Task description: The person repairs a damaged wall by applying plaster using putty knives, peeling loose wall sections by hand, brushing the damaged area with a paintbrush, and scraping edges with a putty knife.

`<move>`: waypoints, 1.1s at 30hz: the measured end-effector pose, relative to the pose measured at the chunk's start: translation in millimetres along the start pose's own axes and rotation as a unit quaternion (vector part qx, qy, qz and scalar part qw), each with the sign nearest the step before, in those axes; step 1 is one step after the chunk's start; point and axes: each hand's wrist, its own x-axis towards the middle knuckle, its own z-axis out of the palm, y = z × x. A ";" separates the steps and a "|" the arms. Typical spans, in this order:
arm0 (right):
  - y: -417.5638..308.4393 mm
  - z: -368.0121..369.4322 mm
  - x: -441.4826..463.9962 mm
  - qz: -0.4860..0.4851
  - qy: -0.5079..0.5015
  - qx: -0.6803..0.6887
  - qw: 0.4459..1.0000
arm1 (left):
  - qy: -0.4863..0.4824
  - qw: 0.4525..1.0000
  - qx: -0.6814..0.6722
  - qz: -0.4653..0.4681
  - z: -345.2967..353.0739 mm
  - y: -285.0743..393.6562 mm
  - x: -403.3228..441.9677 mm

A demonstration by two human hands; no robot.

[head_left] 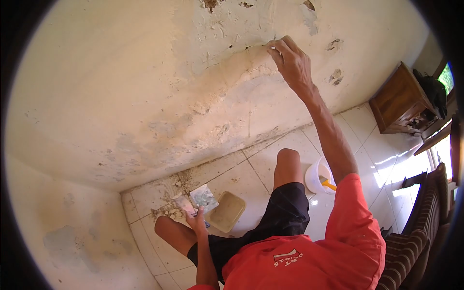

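Observation:
My right hand (292, 64) is raised to the wall (140, 63), its fingers pinched together at a rough, cracked patch of plaster; whatever is between the fingertips is too small to make out. Low on the left, my left hand (197, 222) is closed round a scraper (184, 203) with a broad, whitish blade. Just beyond that hand lies a square plate (204, 198) smeared with grey-white paste. Beside the plate sits a shallow beige tray (227, 211). The wall has peeling paint, stains and several small holes.
Crumbled plaster (169, 210) lies on the tiled floor (251, 171) along the wall. A white bucket (316, 175) with a yellow-handled tool (328, 183) stands right of my knee. A wooden cabinet (401, 99) is at the far right, with a striped chair (411, 246) below it.

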 end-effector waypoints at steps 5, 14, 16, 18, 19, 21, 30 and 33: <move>1.3 -3.5 6.3 -0.017 -0.014 -0.004 1.000 | -0.017 1.000 0.013 -0.008 -3.8 -2.7 0.6; 2.2 -2.9 9.2 -0.037 -0.034 -0.018 0.999 | -0.019 1.000 -0.004 0.009 2.4 3.4 -3.7; -0.9 -3.4 10.8 -0.019 -0.048 -0.024 0.998 | -0.012 1.000 -0.010 0.005 4.3 6.0 -4.7; -1.1 -3.9 12.1 -0.020 -0.056 -0.024 0.998 | -0.007 1.000 -0.015 0.000 5.7 7.8 -5.3; -1.1 -3.4 12.9 -0.021 -0.065 -0.024 0.997 | -0.003 1.000 -0.019 0.000 6.2 7.5 -5.6; -1.5 -3.7 13.2 -0.013 -0.072 -0.016 0.997 | 0.003 1.000 -0.024 0.000 5.5 7.7 -6.1; -1.0 -4.9 17.4 0.011 -0.123 0.002 0.992 | 0.004 1.000 0.014 -0.008 -5.2 -6.2 -0.4; -1.2 -5.9 18.6 0.004 -0.124 0.010 0.992 | 0.007 1.000 -0.001 -0.016 -6.8 -6.5 0.5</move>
